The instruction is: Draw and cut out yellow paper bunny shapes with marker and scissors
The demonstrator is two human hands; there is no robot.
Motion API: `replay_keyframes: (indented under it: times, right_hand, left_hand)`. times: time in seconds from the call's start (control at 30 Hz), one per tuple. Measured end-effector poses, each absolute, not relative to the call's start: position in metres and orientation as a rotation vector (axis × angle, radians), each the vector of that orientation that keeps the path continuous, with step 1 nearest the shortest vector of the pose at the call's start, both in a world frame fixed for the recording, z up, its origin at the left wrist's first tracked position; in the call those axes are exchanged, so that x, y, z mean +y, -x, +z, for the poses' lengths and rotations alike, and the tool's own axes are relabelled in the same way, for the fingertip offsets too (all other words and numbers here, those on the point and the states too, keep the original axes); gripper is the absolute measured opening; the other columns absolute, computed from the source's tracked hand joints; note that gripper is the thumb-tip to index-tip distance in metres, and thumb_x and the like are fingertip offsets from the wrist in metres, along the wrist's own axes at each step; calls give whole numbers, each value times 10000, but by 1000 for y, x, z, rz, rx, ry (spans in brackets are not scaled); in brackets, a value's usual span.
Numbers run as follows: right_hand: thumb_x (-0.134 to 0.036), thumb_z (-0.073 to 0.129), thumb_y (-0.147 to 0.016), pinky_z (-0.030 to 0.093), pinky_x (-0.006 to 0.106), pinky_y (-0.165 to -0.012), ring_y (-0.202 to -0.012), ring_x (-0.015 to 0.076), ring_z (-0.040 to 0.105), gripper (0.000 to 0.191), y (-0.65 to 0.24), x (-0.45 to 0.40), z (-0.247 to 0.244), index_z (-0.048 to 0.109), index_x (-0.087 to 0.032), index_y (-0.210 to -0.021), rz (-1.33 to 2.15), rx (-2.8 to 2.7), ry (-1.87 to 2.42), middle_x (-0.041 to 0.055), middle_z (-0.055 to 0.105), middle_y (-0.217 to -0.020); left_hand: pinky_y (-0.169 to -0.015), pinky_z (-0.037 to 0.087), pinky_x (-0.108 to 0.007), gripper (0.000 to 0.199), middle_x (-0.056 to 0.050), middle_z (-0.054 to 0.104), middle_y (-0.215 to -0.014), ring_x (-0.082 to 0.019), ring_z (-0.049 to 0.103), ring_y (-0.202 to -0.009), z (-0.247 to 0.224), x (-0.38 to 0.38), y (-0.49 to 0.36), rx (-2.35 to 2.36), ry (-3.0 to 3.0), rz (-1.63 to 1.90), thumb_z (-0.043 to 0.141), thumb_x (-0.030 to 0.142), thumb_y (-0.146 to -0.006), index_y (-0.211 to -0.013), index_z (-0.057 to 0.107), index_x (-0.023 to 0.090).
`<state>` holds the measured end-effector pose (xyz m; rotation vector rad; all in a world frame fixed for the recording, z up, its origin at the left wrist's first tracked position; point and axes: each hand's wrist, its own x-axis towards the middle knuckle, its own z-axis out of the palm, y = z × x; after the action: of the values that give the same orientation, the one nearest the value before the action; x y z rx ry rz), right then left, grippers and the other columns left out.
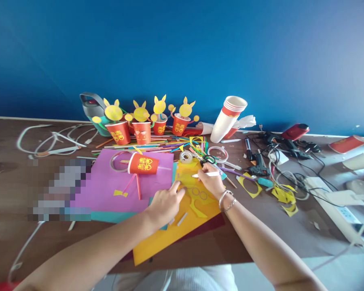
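My right hand (pixel 211 181) is closed around a white marker (pixel 214 174), its tip pointing left over a pale yellow paper piece (pixel 186 178). That piece lies on a bright yellow paper sheet (pixel 157 242). My left hand (pixel 165 204) presses on the sheet's left side, index finger and thumb apart, fingertips at the pale piece's edge. Just below the marker, two small drawn circles (pixel 199 194) show on yellow paper. To the left, a red paper cup (pixel 144 163) lies on its side on a purple sheet (pixel 100 178), with pink strips (pixel 138 186) below it.
Several red cups with yellow rabbit-shaped cutouts (pixel 140 114) line the wall. Stacked white cups (pixel 227 119) lean nearby. Scissors (pixel 208 159) and tape rolls (pixel 186 157) sit beyond my right hand. A glue gun (pixel 259 165), cables and a power strip (pixel 336 214) occupy the right.
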<state>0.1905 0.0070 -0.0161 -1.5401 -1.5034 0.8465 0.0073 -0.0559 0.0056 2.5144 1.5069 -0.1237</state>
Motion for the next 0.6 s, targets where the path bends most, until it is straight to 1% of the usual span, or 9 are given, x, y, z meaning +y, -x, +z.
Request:
replay_keyframes:
  times: [0.27, 0.47, 0.6]
  right_hand:
    - [-226, 496, -662, 331, 242, -444, -445, 120, 452, 175, -192, 7, -19, 390, -225, -523, 871, -1491, 1547, -38, 506, -444]
    - [-221, 497, -647, 299, 241, -411, -419, 114, 419, 186, -192, 7, -18, 368, -228, -514, 889, -1481, 1547, -44, 480, -431]
    - [-215, 497, -638, 299, 241, -406, -417, 114, 421, 195, -192, 7, -17, 358, -230, -502, 885, -1488, 1539, -42, 475, -422]
  left_hand:
    - [-585, 543, -342, 479, -97, 499, -1300, -190, 665, -704, 8, -55, -9, 1513, -2516, -146, 348, 67, -822, -1229, 522, 251]
    - [-587, 540, -339, 472, -106, 499, -1285, -185, 662, -708, 9, -55, -9, 1512, -2493, -136, 341, 60, -828, -1219, 527, 247]
    - [-598, 540, -341, 465, -111, 487, -1288, -185, 662, -718, 10, -56, -9, 1514, -2473, -141, 346, 66, -837, -1222, 528, 252]
